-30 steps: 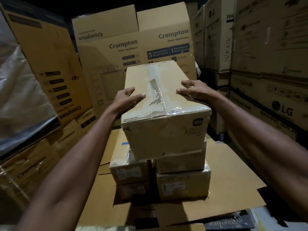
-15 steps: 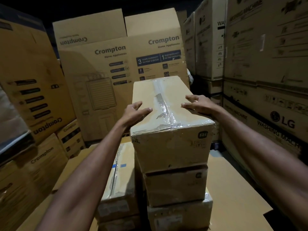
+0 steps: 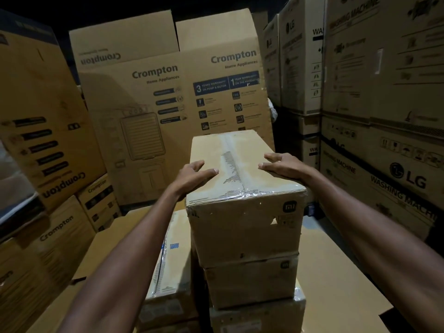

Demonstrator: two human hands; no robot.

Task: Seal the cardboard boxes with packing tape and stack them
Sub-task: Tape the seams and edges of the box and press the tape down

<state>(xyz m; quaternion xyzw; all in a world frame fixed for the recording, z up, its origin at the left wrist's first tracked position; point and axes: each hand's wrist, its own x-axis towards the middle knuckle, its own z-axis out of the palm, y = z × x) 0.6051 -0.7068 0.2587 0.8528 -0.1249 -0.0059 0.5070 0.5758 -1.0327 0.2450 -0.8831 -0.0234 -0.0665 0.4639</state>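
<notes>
Lowered since a moment ago, the taped box [image 3: 245,227] sits atop the stack [image 3: 249,282], long axis pointing away (tape [image 3: 227,146] runs lengthwise); left hand [image 3: 192,175] and right hand [image 3: 282,165] rest flat on top, fingers spread.

Pretty dim overall — light falls from the front onto the cartons, corners go dark, edges bend and blur, tape [image 3: 236,186] glints.

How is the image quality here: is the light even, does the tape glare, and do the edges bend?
Head view: dim, uneven light, the top nearly black; the tape on the top box glints, strongest at its near edge; the wide lens bows the LG boxes at right; the left edge looks smeared.
</notes>
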